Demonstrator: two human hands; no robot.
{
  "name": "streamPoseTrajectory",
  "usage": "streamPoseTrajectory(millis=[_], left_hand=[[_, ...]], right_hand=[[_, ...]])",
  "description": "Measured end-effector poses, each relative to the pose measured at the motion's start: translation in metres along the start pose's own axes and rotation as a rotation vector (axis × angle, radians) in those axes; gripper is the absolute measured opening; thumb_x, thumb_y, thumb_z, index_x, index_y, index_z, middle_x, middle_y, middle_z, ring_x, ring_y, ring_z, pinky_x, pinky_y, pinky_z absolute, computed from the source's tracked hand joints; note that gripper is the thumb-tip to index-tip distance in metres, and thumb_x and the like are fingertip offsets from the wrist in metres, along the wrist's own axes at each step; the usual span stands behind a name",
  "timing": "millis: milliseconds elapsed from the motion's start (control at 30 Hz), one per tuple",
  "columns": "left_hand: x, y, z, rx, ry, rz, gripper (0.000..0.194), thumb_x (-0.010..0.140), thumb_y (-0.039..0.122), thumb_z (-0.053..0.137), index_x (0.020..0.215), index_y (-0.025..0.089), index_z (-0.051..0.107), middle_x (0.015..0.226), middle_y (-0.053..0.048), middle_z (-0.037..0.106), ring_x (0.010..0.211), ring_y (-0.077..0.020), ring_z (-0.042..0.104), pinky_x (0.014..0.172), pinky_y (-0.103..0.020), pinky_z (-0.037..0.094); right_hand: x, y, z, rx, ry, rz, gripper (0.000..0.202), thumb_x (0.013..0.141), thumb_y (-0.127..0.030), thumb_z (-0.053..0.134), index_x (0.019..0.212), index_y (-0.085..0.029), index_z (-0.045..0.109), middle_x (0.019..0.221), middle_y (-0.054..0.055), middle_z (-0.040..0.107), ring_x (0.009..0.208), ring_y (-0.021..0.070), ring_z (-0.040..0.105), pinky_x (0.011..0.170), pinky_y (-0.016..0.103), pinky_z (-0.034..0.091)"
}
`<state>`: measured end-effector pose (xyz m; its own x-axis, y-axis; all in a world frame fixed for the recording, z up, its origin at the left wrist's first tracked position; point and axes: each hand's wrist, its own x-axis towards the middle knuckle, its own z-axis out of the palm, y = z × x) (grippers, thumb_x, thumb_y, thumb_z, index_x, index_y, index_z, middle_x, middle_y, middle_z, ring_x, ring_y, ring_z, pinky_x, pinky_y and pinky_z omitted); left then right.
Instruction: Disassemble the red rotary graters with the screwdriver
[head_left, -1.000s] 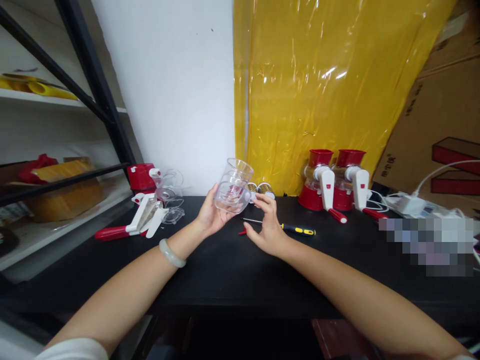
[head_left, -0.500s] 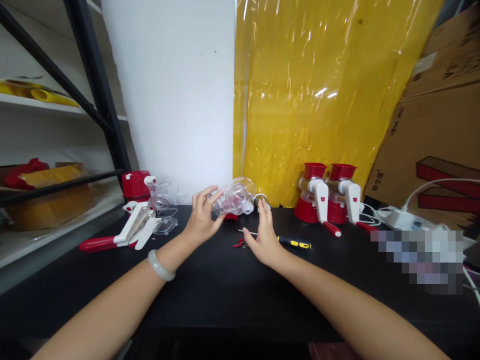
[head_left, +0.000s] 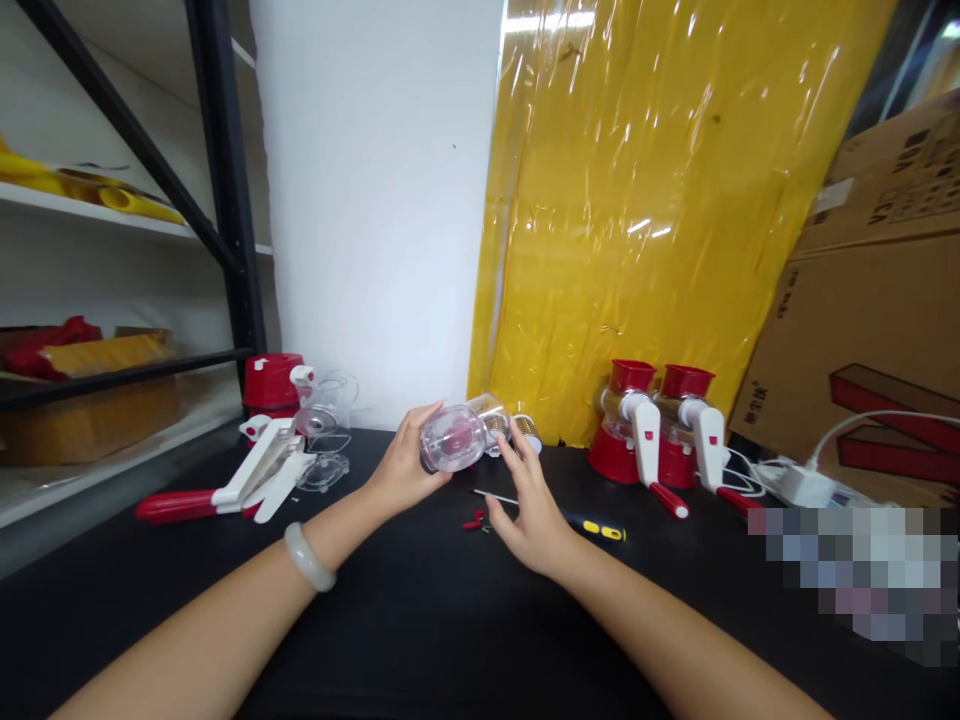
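Observation:
My left hand (head_left: 411, 458) is wrapped round a clear plastic rotary grater housing (head_left: 454, 440), tilted above the black table. To its right my right hand (head_left: 534, 508) is raised with its fingers apart, the fingertips close to the housing's far end. Whether they touch it I cannot tell. Just behind them stands a metal grater drum (head_left: 529, 432) with a white rim. Below the hands lie a small red part (head_left: 475, 520) and a screwdriver (head_left: 600, 529) with a black and yellow handle, its shaft partly behind my right hand.
Two assembled red and white rotary graters (head_left: 624, 440) stand at the back right, near white cables and a plug (head_left: 807, 485). On the left are a red base (head_left: 274, 384), clear plastic parts (head_left: 327, 420) and red-and-white crank handles (head_left: 180, 505). Shelving (head_left: 229, 200) and a cardboard box (head_left: 877, 300) flank the table.
The housing has turned in my left hand so that its round opening faces me more. My right hand's fingers have spread further and lean towards it. The camera view has shifted slightly.

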<state>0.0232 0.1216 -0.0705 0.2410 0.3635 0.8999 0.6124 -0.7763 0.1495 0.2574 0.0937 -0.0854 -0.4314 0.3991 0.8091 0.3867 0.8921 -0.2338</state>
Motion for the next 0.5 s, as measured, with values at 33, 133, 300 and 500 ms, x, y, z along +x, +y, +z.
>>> streamPoseTrajectory(millis=[33,133,300,500], left_hand=[[0.000,-0.001,0.000,-0.032,0.013,-0.038,0.097,0.067,0.019,0.076,0.147,0.033,0.023,0.134,-0.012,0.047,0.124,-0.0335,0.050,0.106,-0.055,0.041],[0.000,-0.004,0.000,-0.091,0.050,-0.082,0.092,0.068,0.022,0.077,0.144,0.034,0.028,0.133,-0.012,0.051,0.122,-0.0342,0.052,0.106,-0.056,0.040],[0.000,-0.008,0.000,-0.008,0.002,0.038,0.081,0.075,0.020,0.071,0.143,0.028,0.027,0.133,-0.014,0.049,0.124,-0.0303,0.051,0.104,-0.055,0.042],[0.000,-0.005,-0.001,0.070,-0.097,0.072,0.079,0.078,0.020,0.067,0.144,0.025,0.024,0.135,-0.016,0.048,0.127,-0.0299,0.048,0.104,-0.054,0.041]], right_hand=[[0.006,0.002,-0.007,0.018,-0.005,-0.038,0.077,0.088,-0.015,0.049,0.153,-0.029,0.011,0.160,0.009,0.011,0.147,0.0253,0.017,0.116,0.048,0.029],[0.028,0.009,-0.036,0.027,-0.014,-0.070,0.067,0.089,-0.018,0.049,0.150,-0.026,0.022,0.151,0.012,0.036,0.140,0.0236,0.034,0.114,0.047,0.032],[0.032,0.036,-0.087,-0.020,-0.497,0.315,0.033,0.087,-0.041,0.058,0.113,-0.020,0.060,0.094,0.007,0.067,0.083,0.0201,0.064,0.079,0.038,0.053],[-0.019,0.082,-0.099,-0.212,-0.816,0.552,0.050,0.059,-0.048,0.082,0.097,-0.022,0.065,0.092,0.005,0.062,0.091,0.0234,0.057,0.075,0.032,0.046]])
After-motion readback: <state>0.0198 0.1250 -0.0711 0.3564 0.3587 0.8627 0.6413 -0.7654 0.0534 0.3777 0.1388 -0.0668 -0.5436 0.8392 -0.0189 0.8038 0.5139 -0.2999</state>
